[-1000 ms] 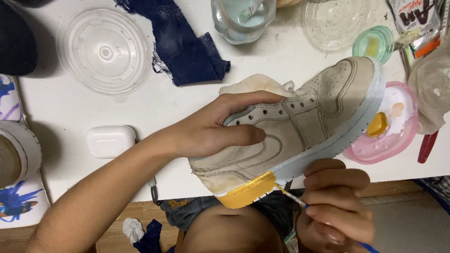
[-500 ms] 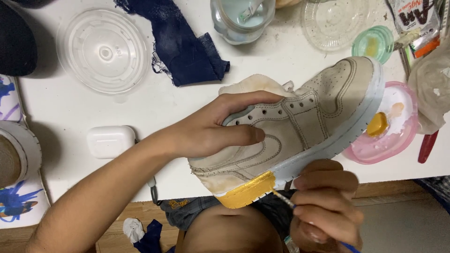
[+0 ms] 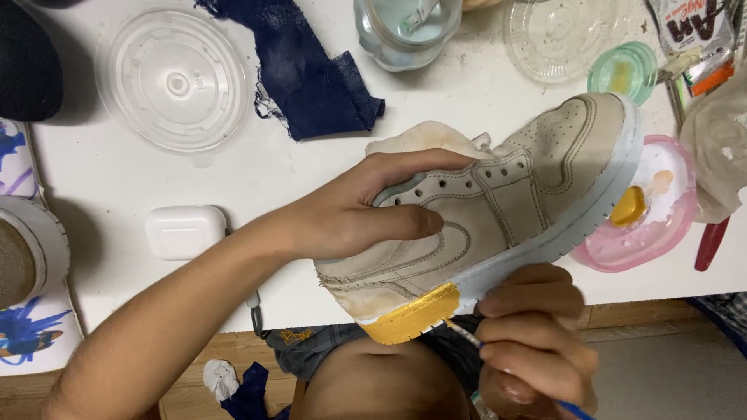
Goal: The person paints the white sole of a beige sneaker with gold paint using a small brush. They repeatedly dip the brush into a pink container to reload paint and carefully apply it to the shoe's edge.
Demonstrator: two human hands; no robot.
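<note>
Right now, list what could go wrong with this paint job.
The brush tip sits where the gold heel patch meets the pale sole edge of the sneaker; a slip may smear gold past it. The left hand alone holds the sneaker, so it might twist. The pink paint dish overhangs the table edge.

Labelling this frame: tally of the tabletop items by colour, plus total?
Clear: 3, big lid, jar, dish
White: 1, small case
Navy: 1, cloth scrap
Green: 1, small lid
Pink: 1, palette plate
Beige: 1, sneaker, held by left hand; right hand holds a brush
Total: 8
</note>
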